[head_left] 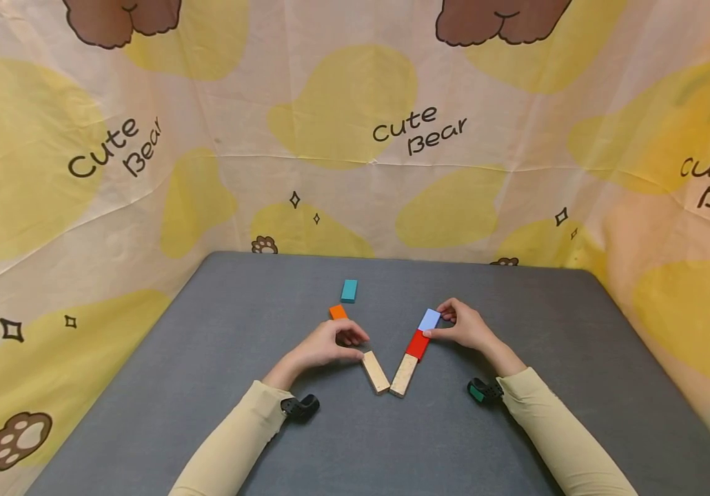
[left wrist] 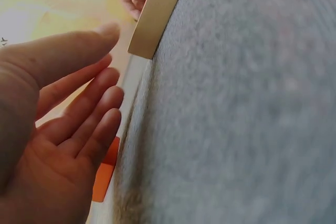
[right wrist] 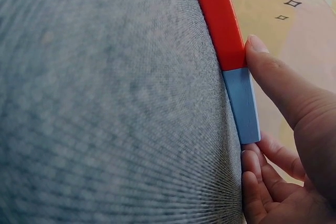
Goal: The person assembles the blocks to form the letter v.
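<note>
My right hand [head_left: 467,327] holds a light blue block [right wrist: 242,106], fingers at its far end and thumb beside its seam with a red block [head_left: 418,345]. The red block lies end to end between the blue block and a plain wooden block [head_left: 404,375]. A second plain wooden block [head_left: 376,373] slants away on the left, and its near end meets the first, forming a V. My left hand [head_left: 327,344] is beside that second block's far end, thumb close to it and fingers loosely bent, holding nothing. Partly hidden behind the left hand is an orange block [head_left: 338,312].
A teal block [head_left: 349,291] lies farther back, beyond the orange one. All the blocks are on a grey cloth-covered table [head_left: 206,344]. A printed fabric curtain [head_left: 342,138] hangs along the table's back and sides.
</note>
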Tool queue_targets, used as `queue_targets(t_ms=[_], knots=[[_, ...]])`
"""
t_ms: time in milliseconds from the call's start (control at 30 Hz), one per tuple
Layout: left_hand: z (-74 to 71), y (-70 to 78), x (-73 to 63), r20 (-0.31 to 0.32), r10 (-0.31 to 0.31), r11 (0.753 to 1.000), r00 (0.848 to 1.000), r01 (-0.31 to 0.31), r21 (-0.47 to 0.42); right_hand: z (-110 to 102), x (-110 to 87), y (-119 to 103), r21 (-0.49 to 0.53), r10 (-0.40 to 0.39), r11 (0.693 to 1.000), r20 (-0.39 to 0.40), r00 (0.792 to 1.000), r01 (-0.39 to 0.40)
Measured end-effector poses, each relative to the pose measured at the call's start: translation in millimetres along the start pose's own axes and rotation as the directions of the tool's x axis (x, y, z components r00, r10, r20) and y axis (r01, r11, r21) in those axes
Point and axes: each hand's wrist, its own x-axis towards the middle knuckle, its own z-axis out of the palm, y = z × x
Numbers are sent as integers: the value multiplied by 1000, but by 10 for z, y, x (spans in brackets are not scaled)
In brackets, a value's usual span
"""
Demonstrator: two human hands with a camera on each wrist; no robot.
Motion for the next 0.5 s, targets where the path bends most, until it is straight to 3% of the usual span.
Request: queue_targets(t_ms=[233, 500], knots=[[-67, -34, -5, -122, -35, 998, 992, 42, 55, 5, -4, -2, 10, 13, 1000, -2, 1000, -13], [-140, -82, -10, -288, -55, 997, 956, 68, 36, 6, -6, -8, 15, 17, 1000, 2, 1000, -17]])
